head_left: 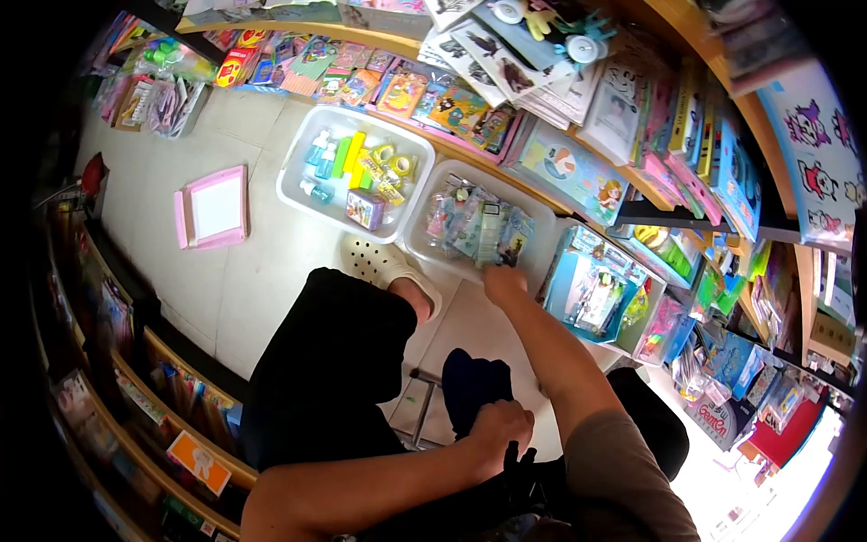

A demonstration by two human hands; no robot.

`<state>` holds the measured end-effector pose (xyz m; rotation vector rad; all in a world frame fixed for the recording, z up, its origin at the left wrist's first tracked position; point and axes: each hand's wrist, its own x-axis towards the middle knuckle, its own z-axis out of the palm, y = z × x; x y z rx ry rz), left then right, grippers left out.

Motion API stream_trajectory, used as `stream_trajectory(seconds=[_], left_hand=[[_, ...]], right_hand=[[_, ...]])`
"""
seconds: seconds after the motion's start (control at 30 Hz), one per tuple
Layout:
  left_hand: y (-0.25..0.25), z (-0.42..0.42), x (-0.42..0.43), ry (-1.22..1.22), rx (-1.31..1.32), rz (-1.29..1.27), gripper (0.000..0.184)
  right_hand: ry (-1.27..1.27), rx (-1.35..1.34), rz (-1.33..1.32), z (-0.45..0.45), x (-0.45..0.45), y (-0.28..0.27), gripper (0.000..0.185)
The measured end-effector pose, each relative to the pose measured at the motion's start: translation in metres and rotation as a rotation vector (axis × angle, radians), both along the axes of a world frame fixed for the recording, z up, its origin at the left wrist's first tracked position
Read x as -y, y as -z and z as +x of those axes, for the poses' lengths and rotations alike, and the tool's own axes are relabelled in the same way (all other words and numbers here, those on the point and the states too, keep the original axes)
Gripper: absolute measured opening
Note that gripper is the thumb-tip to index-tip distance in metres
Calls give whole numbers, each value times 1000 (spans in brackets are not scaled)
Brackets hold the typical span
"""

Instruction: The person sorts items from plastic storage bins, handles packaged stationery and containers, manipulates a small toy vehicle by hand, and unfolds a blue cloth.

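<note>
My right hand (504,285) reaches forward to the near rim of a translucent plastic bin (544,230), its fingers closed over that edge. Inside the bin lie several small packaged items (483,224) in clear and printed wrappers. My left hand (501,426) is drawn in close to my body with its fingers curled, beside a dark navy cloth-like object (474,384); what it holds, if anything, is hidden. Left of the bin stands a white tub (293,185) holding blue bottles (321,158), yellow and green boxes (355,158), yellow tape-like rolls (397,164) and a small purple box (365,210).
Shelves of books (686,126) and packaged goods line the far and right sides. A blue box of packets (591,294) adjoins the bin. A pink-edged tray (237,206) lies on the tiled floor. Another shelf (181,397) runs along the left. A metal stool leg (423,406) shows below me.
</note>
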<state>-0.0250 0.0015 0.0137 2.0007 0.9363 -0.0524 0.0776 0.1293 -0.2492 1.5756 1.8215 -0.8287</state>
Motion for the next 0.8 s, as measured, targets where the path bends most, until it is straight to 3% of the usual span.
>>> stream_trajectory(seconds=[0.07,0.17,0.3,0.47,0.53,0.6,0.67,0.8], left_hand=[[-2,2,-2,26,-23,-25,14],[-5,12,1,65,-57,-82,16],[-14,17,-3,201,-112,-29,22],[-9,31,-12,349,-209,59,22],[1,38,-15,363,-230,81,21],[7,39,-10,344,-156,141,21],[0,48,-9,382,-207,195,21],[9,51,1,414,-267,165,24]], right_hand=[[126,-80,-15,10,6,-42,33],[189,-449,285,26,32,-52,26],[270,-674,387,45,55,-92,20],[481,-679,619,116,86,-236,10],[568,-759,831,168,109,-291,7],[664,-718,1099,220,150,-341,10],[1103,-642,1042,270,204,-383,13],[1238,-242,1254,358,345,-375,21]])
